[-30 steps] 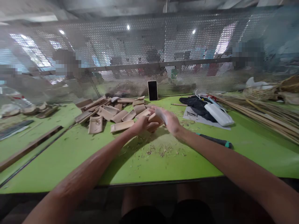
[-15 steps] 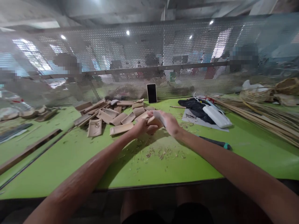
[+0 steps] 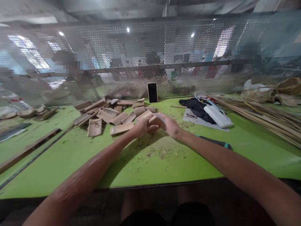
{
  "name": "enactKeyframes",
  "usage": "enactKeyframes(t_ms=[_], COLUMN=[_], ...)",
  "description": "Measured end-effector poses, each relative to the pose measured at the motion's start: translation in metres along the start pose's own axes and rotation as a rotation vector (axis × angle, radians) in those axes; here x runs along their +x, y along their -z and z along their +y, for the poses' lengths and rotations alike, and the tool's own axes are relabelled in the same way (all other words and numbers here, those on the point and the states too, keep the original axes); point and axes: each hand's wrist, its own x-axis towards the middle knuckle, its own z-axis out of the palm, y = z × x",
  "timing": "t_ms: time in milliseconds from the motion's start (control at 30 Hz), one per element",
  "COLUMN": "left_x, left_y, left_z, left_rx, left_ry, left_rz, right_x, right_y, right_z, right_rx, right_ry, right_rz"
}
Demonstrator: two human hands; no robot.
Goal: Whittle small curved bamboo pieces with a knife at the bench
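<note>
Over the middle of the green table (image 3: 150,171), my left hand (image 3: 144,126) is closed round a pale bamboo piece (image 3: 155,120). My right hand (image 3: 171,125) is closed on a thin greyish sheet (image 3: 161,118), which lies against the right end of that piece. The two hands almost touch. Just left and beyond them is a heap of curved bamboo pieces (image 3: 119,119), one of them with shavings on it. Small shavings (image 3: 163,153) are scattered on the table below my hands.
A black-screened device (image 3: 152,93) stands before the mesh screen (image 3: 141,47). On the right are dark gloves (image 3: 197,108), a white power strip (image 3: 217,116), a dark-handled tool (image 3: 215,142) and long bamboo strips (image 3: 258,122). A wooden bar (image 3: 30,149) lies left. People sit beyond the mesh.
The greyish sheet in my right hand has shifted and tilted against the bamboo piece. My right hand has moved slightly left. The view has shifted a little.
</note>
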Motion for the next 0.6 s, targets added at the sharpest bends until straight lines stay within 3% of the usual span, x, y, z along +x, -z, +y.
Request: enactKeyframes(t_ms=[100, 233, 400, 533, 600], left_x=[-0.001, -0.001, -0.002, -0.001, -0.001], left_y=[0.001, 0.002, 0.001, 0.0, 0.0], left_z=[0.0, 0.001, 0.001, 0.001, 0.001], left_rx=[0.001, 0.121, 0.082, 0.155, 0.113], left_ry=[0.073, -0.023, 0.004, 0.033, 0.05], left_rz=[-0.024, 0.046, 0.006, 0.05, 0.033], right_x=[0.001, -0.001, -0.004, -0.003, -0.004], right_y=[0.0, -0.002, -0.005, -0.003, -0.004], right_z=[-0.008, -0.018, -0.018, -0.013, -0.015], right_rx=[-0.056, -0.233, -0.315, -0.38, -0.363], right_ry=[0.067, 0.113, 0.276, 0.248, 0.249], right_rz=[-0.107, -0.041, -0.152, -0.033, -0.035])
